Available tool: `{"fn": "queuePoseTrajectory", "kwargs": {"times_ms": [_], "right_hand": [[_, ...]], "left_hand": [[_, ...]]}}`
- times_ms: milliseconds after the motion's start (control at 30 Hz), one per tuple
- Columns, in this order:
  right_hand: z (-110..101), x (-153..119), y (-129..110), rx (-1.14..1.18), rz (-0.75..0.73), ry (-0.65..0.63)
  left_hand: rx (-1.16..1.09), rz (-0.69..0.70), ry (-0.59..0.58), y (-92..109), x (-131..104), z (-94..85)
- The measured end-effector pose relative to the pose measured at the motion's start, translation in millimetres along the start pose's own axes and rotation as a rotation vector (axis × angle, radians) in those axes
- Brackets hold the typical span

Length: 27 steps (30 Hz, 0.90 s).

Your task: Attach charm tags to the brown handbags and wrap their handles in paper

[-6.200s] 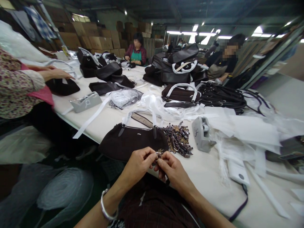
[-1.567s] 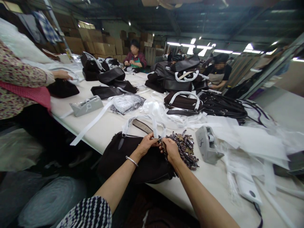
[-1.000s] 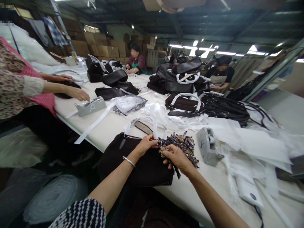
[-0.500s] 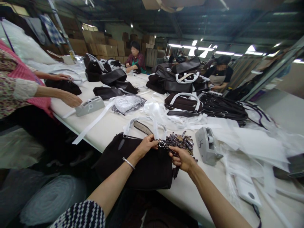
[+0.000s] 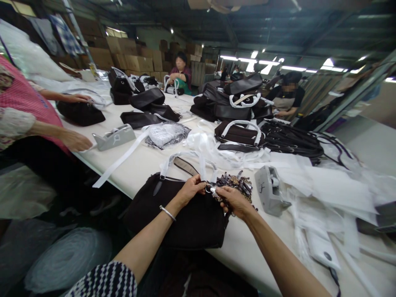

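Observation:
A dark handbag (image 5: pixel 185 218) with handles wrapped in white (image 5: pixel 202 165) lies at the table's near edge. My left hand (image 5: pixel 192 190), with a bangle at the wrist, pinches a metal ring (image 5: pixel 208 188) at the bag's upper edge. Just right of it, my right hand (image 5: pixel 233 201) is closed on a patterned charm (image 5: pixel 218 196) with a shiny metal part, close to the ring. Whether the charm is hooked to the ring is too small to tell. Behind my right hand lies a pile of similar charms (image 5: pixel 239 183).
A grey tape dispenser (image 5: pixel 267 192) stands right of the charms, beside white sheets (image 5: pixel 340 185). Farther back are stacked dark bags (image 5: pixel 232 103) and black straps (image 5: pixel 291 140). At the left, a co-worker's hand (image 5: pixel 76 141) is near another dispenser (image 5: pixel 114 138).
My right hand has turned and moved slightly left, bringing the charm up beside the ring. The left co-worker's near hand has drawn back from the dispenser. A far co-worker now holds up a bag.

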State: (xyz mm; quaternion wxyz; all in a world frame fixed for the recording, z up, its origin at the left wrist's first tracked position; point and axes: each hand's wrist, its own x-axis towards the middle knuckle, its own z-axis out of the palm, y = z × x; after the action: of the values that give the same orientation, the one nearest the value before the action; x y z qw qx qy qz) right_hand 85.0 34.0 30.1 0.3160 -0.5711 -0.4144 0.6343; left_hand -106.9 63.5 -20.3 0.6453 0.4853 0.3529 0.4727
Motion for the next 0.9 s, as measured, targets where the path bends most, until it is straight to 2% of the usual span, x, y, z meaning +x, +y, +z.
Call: {"fn": "queuePoseTrajectory", "kwargs": {"times_ms": [100, 200, 267, 333, 400, 433, 500, 567, 667, 767, 900], "right_hand": [[7, -2, -4, -0.117, -0.039, 0.02], [14, -11, -9, -0.253, -0.097, 0.071], [21, -22, -12, -0.346, -0.137, 0.103], [30, -34, -15, -0.43, -0.167, 0.101], [40, -42, -17, -0.567, -0.231, 0.1], [44, -43, -18, -0.671, -0.289, 0.132], [52, -45, -16, -0.871, -0.386, 0.218], [57, -47, -11, -0.991, -0.41, 0.258], [62, -54, -2, -0.998, -0.376, 0.229], [61, -66, 7, -0.867, -0.366, 0.162], [41, -89, 10, -0.699, -0.448, -0.013]], "left_hand": [[0.05, -0.05, 0.09, 7, -1, 2.2], [0.166, -0.208, 0.247, 17, -11, 6.2], [0.225, -0.31, 0.217, 23, -24, 11.3], [0.223, -0.406, 0.099, 28, -39, 16.9], [0.087, -0.49, 0.015, 29, -50, 21.2], [-0.015, -0.507, 0.012, 28, -52, 22.9], [-0.217, -0.517, 0.061, 26, -53, 26.7], [-0.358, -0.516, 0.142, 24, -51, 31.8], [-0.444, -0.496, 0.215, 24, -50, 41.0], [-0.419, -0.44, 0.272, 22, -53, 48.0], [-0.272, -0.428, 0.289, 19, -54, 46.1]]}}
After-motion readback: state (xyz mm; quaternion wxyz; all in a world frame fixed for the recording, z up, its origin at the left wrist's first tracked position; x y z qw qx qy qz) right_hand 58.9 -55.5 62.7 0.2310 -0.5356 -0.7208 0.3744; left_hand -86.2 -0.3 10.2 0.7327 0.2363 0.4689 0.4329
